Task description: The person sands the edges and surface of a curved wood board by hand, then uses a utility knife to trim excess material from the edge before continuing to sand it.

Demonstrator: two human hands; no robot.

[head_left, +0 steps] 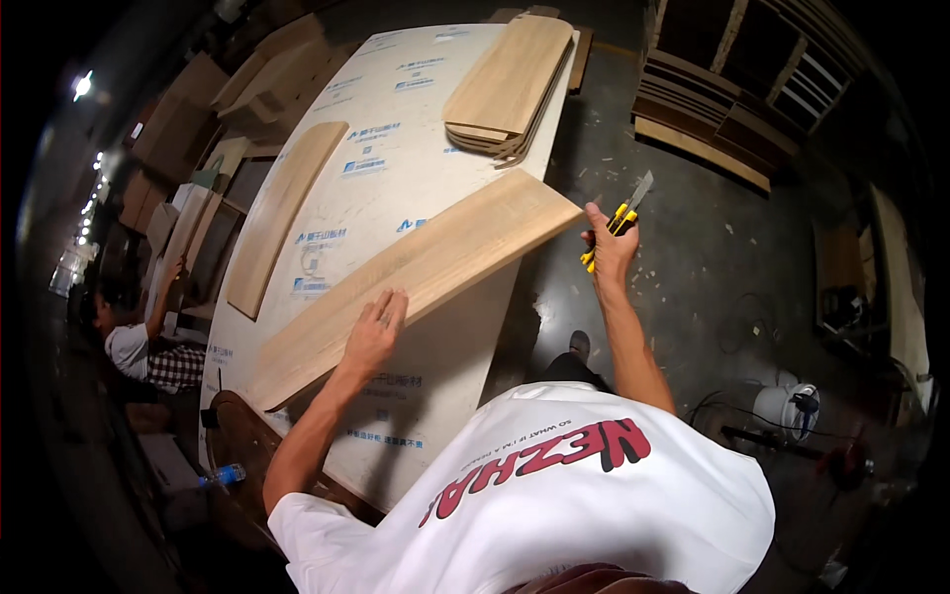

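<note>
Dim workshop floor, grey and littered with offcuts, surrounds a large pale sheet of board wrapped in printed protective film [396, 148] that serves as the workbench. Across it lies a long, flat, light-wood veneered panel with rounded ends [416, 272], set on a diagonal so that its far end juts past the bench edge over the floor; that overhang seems to leave the end of the panel free to be reached from the side. The left hand [374, 327] rests flat on the panel's face with fingers spread and pressed down, apparently to pin it against sliding or tipping. The right hand [609, 247] is closed around a yellow-handled utility knife with its blade extended [623, 213], held just beside the overhanging corner of the panel, blade pointing up and away; whether the blade touches the edge cannot be told.

Farther up the bench, a stack of similar light-wood panels with rounded ends [510, 84] sits at the far corner, and a single matching curved panel [282, 213] lies along the left side. At the left, another person in a light shirt [134, 342] sits low beside the bench. A clear plastic bottle with a blue cap [220, 476] lies near the bench's near corner, and a white bucket [782, 406] stands on the floor to the right
</note>
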